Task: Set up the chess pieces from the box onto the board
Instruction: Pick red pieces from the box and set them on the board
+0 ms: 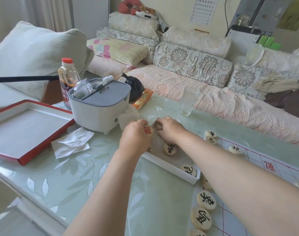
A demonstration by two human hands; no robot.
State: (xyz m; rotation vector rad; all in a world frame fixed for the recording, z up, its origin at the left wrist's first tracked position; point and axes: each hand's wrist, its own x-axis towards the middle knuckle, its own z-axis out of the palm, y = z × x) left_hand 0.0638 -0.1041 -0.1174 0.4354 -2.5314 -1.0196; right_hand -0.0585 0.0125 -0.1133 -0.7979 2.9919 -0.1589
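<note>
A shallow white box [171,166] lies on the table and holds round cream chess pieces with black characters [169,149] [189,170]. My left hand [136,138] grips a cream piece with a red character [148,131] over the box's far end. Beside it, my right hand [169,129] reaches into the same end with curled fingers; what they hold is hidden. To the right lies the paper board [268,167] with red lines. Black-lettered pieces stand along its near edge [206,200] [201,218] and at its far corner [211,133] [235,149].
The box's red-rimmed lid [26,132] lies at the left. A white and grey bin [99,106] stands behind the hands, with crumpled tissue [72,142], a sauce bottle [67,77], a black bag [134,87] and an empty glass [188,101]. A cushioned sofa runs behind the table.
</note>
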